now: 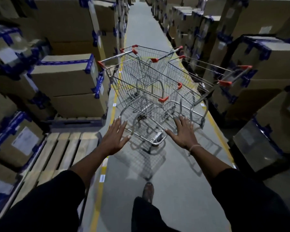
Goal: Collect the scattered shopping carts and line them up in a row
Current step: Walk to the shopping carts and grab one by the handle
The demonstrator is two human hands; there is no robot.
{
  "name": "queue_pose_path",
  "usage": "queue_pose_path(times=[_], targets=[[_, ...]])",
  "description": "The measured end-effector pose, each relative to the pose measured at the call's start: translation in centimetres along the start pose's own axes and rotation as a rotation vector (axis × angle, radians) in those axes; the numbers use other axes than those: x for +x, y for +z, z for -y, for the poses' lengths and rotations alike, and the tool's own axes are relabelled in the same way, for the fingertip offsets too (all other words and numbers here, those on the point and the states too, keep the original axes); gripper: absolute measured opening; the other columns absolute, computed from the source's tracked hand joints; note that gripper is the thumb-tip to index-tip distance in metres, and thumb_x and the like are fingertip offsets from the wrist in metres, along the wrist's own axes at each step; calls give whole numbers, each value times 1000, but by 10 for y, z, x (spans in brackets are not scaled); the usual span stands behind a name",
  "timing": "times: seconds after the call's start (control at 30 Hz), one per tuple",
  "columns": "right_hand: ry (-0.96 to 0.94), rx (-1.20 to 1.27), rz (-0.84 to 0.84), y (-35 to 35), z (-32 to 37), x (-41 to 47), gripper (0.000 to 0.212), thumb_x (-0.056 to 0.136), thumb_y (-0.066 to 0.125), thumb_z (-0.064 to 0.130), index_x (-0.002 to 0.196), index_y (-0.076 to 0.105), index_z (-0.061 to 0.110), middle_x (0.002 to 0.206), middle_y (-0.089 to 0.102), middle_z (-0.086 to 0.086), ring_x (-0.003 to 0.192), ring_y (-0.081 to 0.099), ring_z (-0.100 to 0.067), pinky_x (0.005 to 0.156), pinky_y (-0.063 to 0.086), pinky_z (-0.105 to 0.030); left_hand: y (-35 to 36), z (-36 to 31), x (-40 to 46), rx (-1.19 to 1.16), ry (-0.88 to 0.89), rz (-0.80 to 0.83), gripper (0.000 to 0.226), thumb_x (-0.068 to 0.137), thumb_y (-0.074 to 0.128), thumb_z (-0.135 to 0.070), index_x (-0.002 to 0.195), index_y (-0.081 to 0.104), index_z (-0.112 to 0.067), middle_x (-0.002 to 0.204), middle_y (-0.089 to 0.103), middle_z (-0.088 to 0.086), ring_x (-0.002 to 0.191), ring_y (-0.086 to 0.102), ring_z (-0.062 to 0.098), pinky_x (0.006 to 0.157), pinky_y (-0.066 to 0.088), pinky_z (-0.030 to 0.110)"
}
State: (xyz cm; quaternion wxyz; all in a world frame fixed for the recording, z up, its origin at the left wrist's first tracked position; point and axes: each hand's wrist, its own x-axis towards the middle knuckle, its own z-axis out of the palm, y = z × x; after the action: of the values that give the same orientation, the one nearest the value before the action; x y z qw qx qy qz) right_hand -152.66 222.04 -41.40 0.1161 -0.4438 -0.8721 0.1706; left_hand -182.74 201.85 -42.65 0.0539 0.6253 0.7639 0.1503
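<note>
Nearest you, your shoe (148, 190) is mid-stride on the grey floor (179, 190), and both your hands are spread flat with nothing in them: your left hand (115, 137) and right hand (182, 133) hover just short of the low chrome frame of the nearest shopping cart (151, 101). Reach low like this and you risk catching your fingers in the wire, or shoving the base so the cart swivels instead of rolling straight. Just beyond, a second cart (206, 81) stands at an angle on the right, and a third cart (151, 54) sits behind; the three are tangled rather than nested in a row. Push now and the baskets could jam or skate sideways. The aisle is tight: the empty wooden pallet (60, 151) and stacked cardboard boxes (69, 77) on your left, and more stacked boxes (261, 67) on your right, could snag a swinging cart.
</note>
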Motion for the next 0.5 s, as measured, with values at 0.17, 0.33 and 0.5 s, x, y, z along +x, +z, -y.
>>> queue_pose_path(times=[0.17,0.33,0.5], targets=[[-21,21,22,18,19,140,97,86,31,90,163,16,32,172,5,-4,158,-2,-28,125,-2,-56,-1,71,106,49,-42,-18,80,97,27,-66,160,4,-22,167,-13,6,153,-15,24,123,7,47],[-79,5,47,32,43,267,104,81,19,96,163,15,32,171,6,-5,157,0,-30,124,1,-61,-19,128,202,35,-59,-54,84,94,16,-74,160,3,-24,166,-14,4,149,-24,15,119,-8,34],[-148,-23,90,44,73,350,97,87,24,90,162,13,29,171,6,-8,157,0,-31,124,2,-62,-23,176,267,28,-95,-65,76,100,31,-63,160,-3,-30,167,-14,1,152,-18,20,121,2,45]])
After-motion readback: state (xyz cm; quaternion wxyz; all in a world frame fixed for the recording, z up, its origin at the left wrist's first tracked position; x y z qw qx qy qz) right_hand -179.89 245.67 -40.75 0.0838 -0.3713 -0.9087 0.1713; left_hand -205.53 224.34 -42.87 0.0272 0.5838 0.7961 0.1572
